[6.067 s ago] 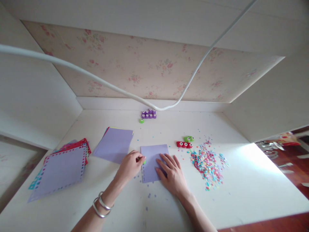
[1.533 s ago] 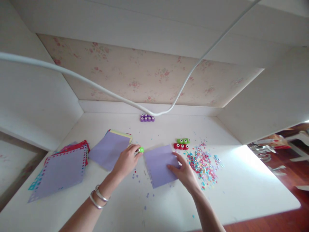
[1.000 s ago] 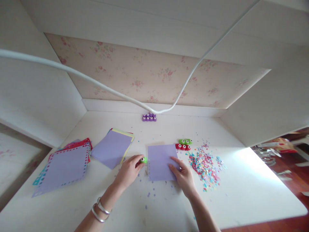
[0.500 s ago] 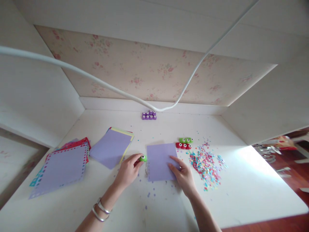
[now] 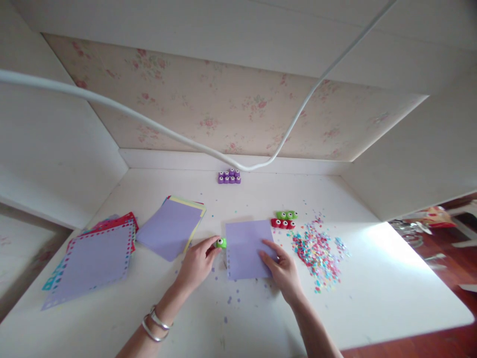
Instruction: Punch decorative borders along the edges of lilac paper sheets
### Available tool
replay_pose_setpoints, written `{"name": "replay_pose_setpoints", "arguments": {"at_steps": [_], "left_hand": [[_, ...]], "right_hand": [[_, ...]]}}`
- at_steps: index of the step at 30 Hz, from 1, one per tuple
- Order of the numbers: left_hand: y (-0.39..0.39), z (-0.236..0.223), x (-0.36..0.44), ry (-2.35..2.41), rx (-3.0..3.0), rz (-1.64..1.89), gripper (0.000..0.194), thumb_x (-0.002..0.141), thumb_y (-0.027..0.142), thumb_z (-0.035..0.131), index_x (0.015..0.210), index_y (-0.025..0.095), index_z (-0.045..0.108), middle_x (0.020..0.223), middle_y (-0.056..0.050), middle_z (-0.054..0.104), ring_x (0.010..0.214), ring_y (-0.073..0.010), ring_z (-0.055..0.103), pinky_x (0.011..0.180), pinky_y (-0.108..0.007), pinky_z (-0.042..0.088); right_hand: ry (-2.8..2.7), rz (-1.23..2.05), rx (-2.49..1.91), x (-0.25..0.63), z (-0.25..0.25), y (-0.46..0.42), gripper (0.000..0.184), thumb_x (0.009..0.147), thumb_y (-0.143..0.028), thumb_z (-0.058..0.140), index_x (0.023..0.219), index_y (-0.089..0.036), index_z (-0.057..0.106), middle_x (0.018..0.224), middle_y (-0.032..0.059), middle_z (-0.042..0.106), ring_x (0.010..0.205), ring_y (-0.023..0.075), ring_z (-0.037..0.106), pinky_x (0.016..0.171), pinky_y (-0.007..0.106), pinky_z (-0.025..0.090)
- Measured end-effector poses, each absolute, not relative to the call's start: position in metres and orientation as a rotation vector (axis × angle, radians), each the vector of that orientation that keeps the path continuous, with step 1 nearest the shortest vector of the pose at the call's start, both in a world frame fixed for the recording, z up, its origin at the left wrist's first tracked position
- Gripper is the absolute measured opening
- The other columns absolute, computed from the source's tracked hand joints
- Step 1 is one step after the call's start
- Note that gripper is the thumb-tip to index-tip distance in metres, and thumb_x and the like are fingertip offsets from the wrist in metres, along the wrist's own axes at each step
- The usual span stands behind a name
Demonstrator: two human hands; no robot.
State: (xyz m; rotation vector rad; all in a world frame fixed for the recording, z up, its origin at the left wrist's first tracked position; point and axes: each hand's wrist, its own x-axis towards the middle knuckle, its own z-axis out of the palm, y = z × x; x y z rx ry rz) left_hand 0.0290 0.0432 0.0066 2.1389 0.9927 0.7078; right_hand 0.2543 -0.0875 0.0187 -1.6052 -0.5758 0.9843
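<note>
A lilac paper sheet (image 5: 246,241) lies on the white table (image 5: 372,278) in front of me, with small punched holes along its left edge. My left hand (image 5: 197,263) pinches a small green punch (image 5: 220,242) at that left edge. My right hand (image 5: 283,268) rests on the sheet's lower right part, fingers spread flat and pressing it down. Two bangles sit on my left wrist.
A heap of coloured confetti (image 5: 318,251) lies right of the sheet, with red punches (image 5: 283,223) and green punches (image 5: 286,215) beside it. Purple punches (image 5: 229,177) stand at the back. A stack of plain sheets (image 5: 169,227) and punched sheets (image 5: 93,258) lie left. A white cable (image 5: 179,139) hangs overhead.
The lilac sheet was turned and squared up under my right hand. My left hand carried the green punch back to the sheet's left edge, where it stays.
</note>
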Motion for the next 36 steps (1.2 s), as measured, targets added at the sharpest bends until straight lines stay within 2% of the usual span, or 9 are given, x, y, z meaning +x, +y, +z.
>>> {"name": "replay_pose_setpoints", "arguments": {"at_steps": [7,14,16,19,22,25,29,36], "left_hand": [[0.043,0.004,0.029,0.962,2.162,0.713,0.026,0.092,0.023,0.062,0.118,0.022,0.065,0.108,-0.006,0.075,0.095,-0.0208,0.072,0.085,-0.030,0.057],[0.043,0.004,0.031,0.894,2.219,0.717,0.027,0.089,0.022,0.066,0.116,0.023,0.066,0.113,-0.006,0.073,0.102,-0.0221,0.068,0.092,-0.037,0.055],[0.043,0.003,0.031,0.886,2.234,0.714,0.030,0.089,0.022,0.067,0.118,0.024,0.065,0.113,-0.005,0.072,0.102,-0.0227,0.068,0.093,-0.038,0.054],[0.042,0.001,0.030,0.881,2.244,0.711,0.035,0.088,0.024,0.068,0.123,0.023,0.063,0.116,-0.007,0.070,0.098,-0.0221,0.069,0.091,-0.038,0.056],[0.042,0.002,0.028,0.856,2.255,0.704,0.034,0.090,0.023,0.065,0.124,0.024,0.062,0.121,-0.006,0.068,0.103,-0.0213,0.067,0.093,-0.036,0.055],[0.043,0.004,0.027,0.846,2.263,0.701,0.032,0.092,0.019,0.059,0.124,0.025,0.063,0.121,-0.005,0.069,0.108,-0.0212,0.065,0.097,-0.037,0.053],[0.043,0.006,0.029,0.865,2.267,0.698,0.031,0.092,0.017,0.059,0.121,0.024,0.065,0.118,-0.005,0.070,0.107,-0.0210,0.066,0.097,-0.037,0.053],[0.043,0.008,0.030,0.883,2.261,0.691,0.029,0.093,0.018,0.057,0.121,0.024,0.065,0.118,-0.005,0.070,0.107,-0.0211,0.066,0.097,-0.037,0.053]], "right_hand": [[-0.601,0.991,-1.639,0.253,0.019,-0.088,0.055,0.072,-0.051,0.077,0.117,-0.020,0.067,0.102,0.0058,0.075,0.082,0.0227,0.071,0.066,0.029,0.060],[-0.799,0.963,-1.702,0.256,0.011,-0.089,0.052,0.080,-0.052,0.069,0.122,-0.021,0.065,0.112,0.0096,0.070,0.091,0.0257,0.069,0.072,0.036,0.060],[-0.993,0.774,-1.797,0.257,0.010,-0.090,0.044,0.083,-0.049,0.066,0.118,-0.022,0.068,0.119,0.0113,0.066,0.098,0.0272,0.066,0.077,0.039,0.059],[-1.265,0.292,-1.958,0.255,0.014,-0.092,0.035,0.086,-0.044,0.063,0.114,-0.025,0.071,0.132,0.0135,0.055,0.103,0.0296,0.061,0.082,0.046,0.056],[-1.499,-0.005,-1.986,0.248,0.019,-0.093,0.031,0.090,-0.038,0.059,0.119,-0.028,0.068,0.139,0.0117,0.050,0.117,0.0320,0.053,0.094,0.052,0.050],[-1.735,-0.018,-1.961,0.241,0.018,-0.089,0.034,0.093,-0.034,0.056,0.125,-0.027,0.064,0.140,0.0093,0.053,0.129,0.0315,0.046,0.105,0.055,0.041],[-1.883,0.030,-1.983,0.235,0.009,-0.084,0.036,0.095,-0.035,0.053,0.130,-0.028,0.060,0.141,0.0069,0.054,0.132,0.0303,0.046,0.111,0.059,0.032],[-1.901,0.058,-1.994,0.234,0.007,-0.084,0.036,0.095,-0.038,0.052,0.129,-0.029,0.061,0.142,0.0052,0.054,0.133,0.0293,0.046,0.112,0.059,0.028]]}}
